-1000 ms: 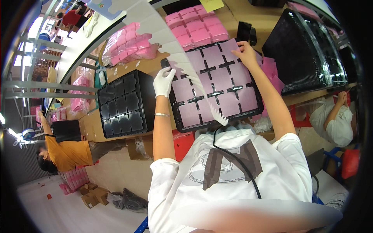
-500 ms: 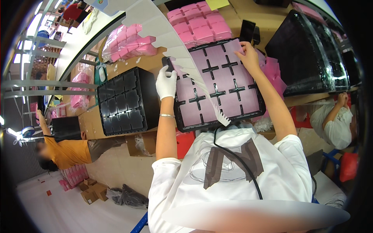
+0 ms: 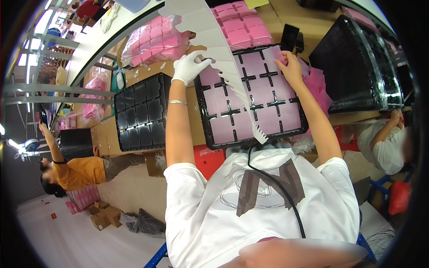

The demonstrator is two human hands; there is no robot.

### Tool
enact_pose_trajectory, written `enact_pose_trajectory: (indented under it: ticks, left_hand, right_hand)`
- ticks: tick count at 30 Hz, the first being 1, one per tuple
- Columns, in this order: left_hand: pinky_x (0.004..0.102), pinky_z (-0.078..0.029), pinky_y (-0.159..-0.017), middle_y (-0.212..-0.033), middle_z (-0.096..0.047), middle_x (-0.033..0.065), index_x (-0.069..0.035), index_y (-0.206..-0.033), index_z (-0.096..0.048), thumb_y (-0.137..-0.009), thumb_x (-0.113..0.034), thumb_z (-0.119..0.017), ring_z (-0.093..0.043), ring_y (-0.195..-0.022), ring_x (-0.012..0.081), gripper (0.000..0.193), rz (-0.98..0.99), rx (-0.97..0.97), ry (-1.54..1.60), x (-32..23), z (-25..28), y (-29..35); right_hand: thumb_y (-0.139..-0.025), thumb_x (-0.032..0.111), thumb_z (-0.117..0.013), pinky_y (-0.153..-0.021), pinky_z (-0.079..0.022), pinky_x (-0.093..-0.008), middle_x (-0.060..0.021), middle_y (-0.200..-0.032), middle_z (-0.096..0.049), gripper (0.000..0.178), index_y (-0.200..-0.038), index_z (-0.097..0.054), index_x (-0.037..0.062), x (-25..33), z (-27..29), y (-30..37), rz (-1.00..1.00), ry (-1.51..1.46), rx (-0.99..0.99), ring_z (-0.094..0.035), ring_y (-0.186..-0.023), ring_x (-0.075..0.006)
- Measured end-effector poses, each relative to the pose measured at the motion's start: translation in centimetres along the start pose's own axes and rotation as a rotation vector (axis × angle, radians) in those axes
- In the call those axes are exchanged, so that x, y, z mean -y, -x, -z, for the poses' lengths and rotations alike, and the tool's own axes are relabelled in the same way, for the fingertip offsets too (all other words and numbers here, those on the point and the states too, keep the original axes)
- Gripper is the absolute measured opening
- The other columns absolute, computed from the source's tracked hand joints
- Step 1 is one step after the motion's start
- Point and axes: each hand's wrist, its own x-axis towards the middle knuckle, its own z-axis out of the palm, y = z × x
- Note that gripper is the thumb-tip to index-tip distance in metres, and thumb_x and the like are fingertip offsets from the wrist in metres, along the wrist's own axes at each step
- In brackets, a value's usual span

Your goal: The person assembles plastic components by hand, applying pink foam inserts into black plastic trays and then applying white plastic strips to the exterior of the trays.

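Note:
In front of me lies a black tray [image 3: 210, 142] with a thin pink sheet [image 3: 263, 110] spread over it; black cross-shaped ridges show through. My left hand [image 3: 190, 68], in a white glove, is at the tray's far left corner. Its fingers are curled, with a dark edge at the tips; what they grip is partly hidden. My bare right hand [image 3: 291, 69] pinches the sheet at the far right corner. A long white saw-edged strip [image 3: 223, 58] slants across the view, covering part of the tray.
A black divided tray stack [image 3: 140, 111] stands at left, a tall black stack [image 3: 348, 67] at right. Pink foam blocks [image 3: 241, 27] and bagged pink foam [image 3: 154, 42] lie behind. A phone [image 3: 289, 36] stands beyond my right hand. Co-workers are at far left [image 3: 80, 172] and right [image 3: 386, 145].
My left hand has moved away and left toward the tray's far left corner; the dark piece it held no longer shows plainly. My right hand stays at the sheet's corner.

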Motion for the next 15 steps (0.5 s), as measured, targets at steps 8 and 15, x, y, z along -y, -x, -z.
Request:
enact_pose_trajectory:
  ticks: [8,15]
  left_hand:
    - [0.0482,-0.050,-0.088,-0.126,-0.061,0.0141,-0.004,-0.127,-0.055,-0.080,-0.031,-0.074,-0.061,-0.110,0.0360,0.057,0.292,-0.406,-0.366,-2.5,-1.3,4.5]
    - [0.0547,-0.026,-0.114,-0.151,-0.042,0.0169,-0.008,-0.144,-0.044,-0.096,-0.047,-0.051,-0.042,-0.138,0.0305,0.062,-0.223,-0.220,-0.483,-3.9,-7.2,8.2]
  right_hand:
    - [-0.083,0.016,-0.074,-0.091,-0.046,-0.0412,-0.0146,-0.112,-0.064,0.046,-0.124,-0.058,0.0020,1.6,1.3,0.5,0.146,0.115,-0.278,-0.059,-0.101,-0.0306]
    - [-0.097,0.027,-0.055,-0.119,-0.018,-0.0517,-0.0110,-0.145,-0.051,0.047,-0.138,-0.052,0.0051,4.1,2.0,2.3,0.602,0.473,0.225,-0.046,-0.136,-0.0211]
